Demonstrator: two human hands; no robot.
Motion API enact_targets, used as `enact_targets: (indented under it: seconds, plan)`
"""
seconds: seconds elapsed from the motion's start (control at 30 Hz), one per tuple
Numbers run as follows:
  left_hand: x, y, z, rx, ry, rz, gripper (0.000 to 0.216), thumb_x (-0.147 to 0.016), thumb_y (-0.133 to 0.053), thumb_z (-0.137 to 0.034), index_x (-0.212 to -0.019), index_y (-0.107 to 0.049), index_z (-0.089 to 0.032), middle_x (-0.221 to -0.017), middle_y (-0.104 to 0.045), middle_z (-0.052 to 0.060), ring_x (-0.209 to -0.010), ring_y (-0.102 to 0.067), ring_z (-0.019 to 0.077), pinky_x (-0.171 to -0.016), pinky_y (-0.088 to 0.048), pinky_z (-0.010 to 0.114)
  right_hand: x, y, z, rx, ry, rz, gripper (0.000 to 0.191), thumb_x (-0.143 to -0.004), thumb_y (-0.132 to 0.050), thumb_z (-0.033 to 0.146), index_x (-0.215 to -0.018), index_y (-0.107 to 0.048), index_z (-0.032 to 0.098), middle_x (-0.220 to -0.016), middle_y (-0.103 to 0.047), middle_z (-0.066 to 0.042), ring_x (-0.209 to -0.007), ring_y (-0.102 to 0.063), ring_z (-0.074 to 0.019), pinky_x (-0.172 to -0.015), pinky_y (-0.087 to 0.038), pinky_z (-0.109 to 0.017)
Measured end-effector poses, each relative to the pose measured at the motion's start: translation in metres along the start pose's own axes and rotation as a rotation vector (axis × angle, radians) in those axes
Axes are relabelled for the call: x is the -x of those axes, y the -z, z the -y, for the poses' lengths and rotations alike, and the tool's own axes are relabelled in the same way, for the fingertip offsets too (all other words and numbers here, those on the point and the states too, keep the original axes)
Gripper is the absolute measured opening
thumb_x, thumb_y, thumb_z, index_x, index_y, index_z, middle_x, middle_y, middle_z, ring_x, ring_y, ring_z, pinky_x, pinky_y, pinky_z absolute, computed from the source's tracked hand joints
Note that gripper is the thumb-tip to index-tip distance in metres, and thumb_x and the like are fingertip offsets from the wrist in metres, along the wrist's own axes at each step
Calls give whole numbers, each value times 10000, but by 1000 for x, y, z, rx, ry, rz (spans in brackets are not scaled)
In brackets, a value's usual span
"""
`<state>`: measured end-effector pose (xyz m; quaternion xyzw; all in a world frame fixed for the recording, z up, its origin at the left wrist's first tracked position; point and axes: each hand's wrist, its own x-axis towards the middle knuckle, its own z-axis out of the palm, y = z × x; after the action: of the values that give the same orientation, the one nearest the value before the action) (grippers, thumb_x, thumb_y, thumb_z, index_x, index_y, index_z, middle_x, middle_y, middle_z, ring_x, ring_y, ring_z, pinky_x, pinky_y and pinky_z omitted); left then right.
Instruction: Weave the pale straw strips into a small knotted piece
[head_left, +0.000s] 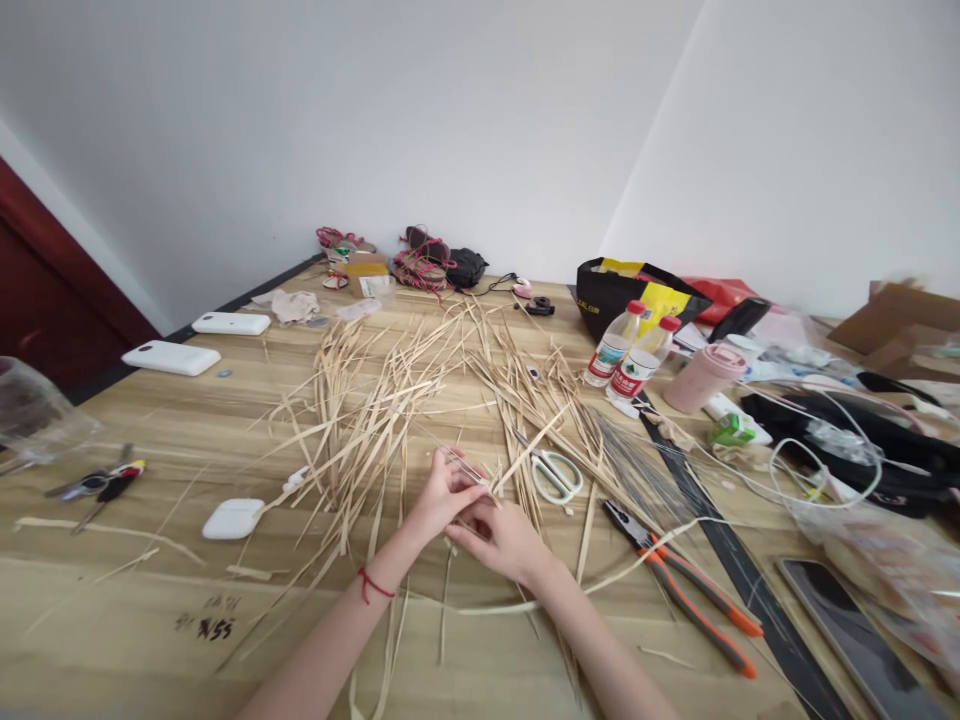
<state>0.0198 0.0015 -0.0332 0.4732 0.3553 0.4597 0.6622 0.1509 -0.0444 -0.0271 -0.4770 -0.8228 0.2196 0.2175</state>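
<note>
My left hand (439, 497), with a red cord on its wrist, is closed in a pinch around thin, pale strips (465, 464) above the middle of the table. Against its fingertips, my right hand (504, 537) is closed on the lower end of the same strips. Whether they are straw or wire is too fine to tell. Loose straw strips (375, 400) spread in a tangled heap beyond both hands. Scissors with pale green handles (556, 476) lie just past my right hand. Further right are orange-and-grey pliers (686, 590) beside a bundle of thin grey wires (637, 480).
Two water bottles (643, 358), a pink cup (705, 377) and a black-and-yellow bag (637, 300) stand at the back right. A phone (847, 630) lies at the right. On the left are a white earbud case (233, 519), small tools (105, 485) and white devices (171, 358).
</note>
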Motion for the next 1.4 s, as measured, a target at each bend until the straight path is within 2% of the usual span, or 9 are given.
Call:
enact_targets:
  seconds: [0.13,0.27,0.4,0.57,0.8,1.07,1.23,1.33,1.4]
  plan:
    - [-2,5,0,-51,-46,-30,529,-639,-675,-163,-980,-276,-224,-849,-577,-11,-689,-587,89,-643,-470,219,-3,12,-12,-145,-147,-128,442,-822,-439,490,-581,-575,145,-524,-543,-5,-492,-472,-106,-517,-351,-220]
    - [0,6,-1,-176,-47,-24,518,-658,-657,-182,-1007,-276,-225,-819,-551,-28,-644,-553,70,-626,-455,209,-8,18,-25,-437,-244,-382,311,-769,-543,432,-910,-600,162,-672,-613,-16,-569,-540,-133,-539,-422,-235]
    - [2,4,-4,-264,-35,-2,517,-647,-671,-215,-1007,-300,-217,-785,-544,-32,-641,-547,82,-645,-457,231,-11,16,-35,-605,-220,-408,311,-751,-565,352,-1005,-580,171,-822,-644,-54,-674,-597,-157,-607,-482,-273]
    - [0,4,-2,-240,40,34,392,-683,-638,-265,-954,-363,-201,-745,-534,-32,-633,-559,98,-607,-459,229,-10,14,-52,-472,-224,-454,234,-794,-494,310,-929,-614,160,-868,-641,-77,-737,-593,-174,-664,-481,-304]
    - [-4,7,5,-216,161,87,340,-719,-599,-302,-989,-435,-176,-638,-517,-47,-456,-472,65,-437,-374,178,-2,22,-85,102,-310,-565,314,-792,-405,138,-1041,-593,178,-934,-579,-95,-901,-474,-228,-808,-380,-394]
    - [-6,10,2,-247,93,69,511,-692,-638,-329,-1132,-470,-130,-673,-592,-2,-599,-556,119,-578,-442,236,-2,18,-92,115,-329,-474,449,-752,-342,43,-1069,-603,223,-1003,-576,-76,-922,-460,-221,-809,-357,-377]
    - [-9,10,-1,-195,41,-12,546,-689,-639,-330,-1165,-471,-121,-644,-607,0,-628,-578,133,-612,-444,243,-4,21,-91,-144,-279,-546,359,-779,-375,106,-1013,-633,192,-1032,-605,-82,-1004,-484,-225,-871,-355,-420]
    - [-10,11,-3,-177,21,-71,544,-676,-648,-323,-1156,-485,-125,-657,-618,9,-603,-577,128,-583,-449,236,-6,26,-86,-487,-279,-630,255,-769,-493,221,-971,-638,164,-1002,-625,-95,-944,-547,-219,-830,-416,-390]
    - [-10,12,-5,-176,3,-101,521,-669,-654,-314,-1131,-502,-128,-669,-620,11,-608,-579,127,-587,-458,235,-7,30,-79,-732,-318,-622,290,-722,-586,282,-981,-624,157,-948,-646,-90,-838,-593,-204,-773,-455,-368]
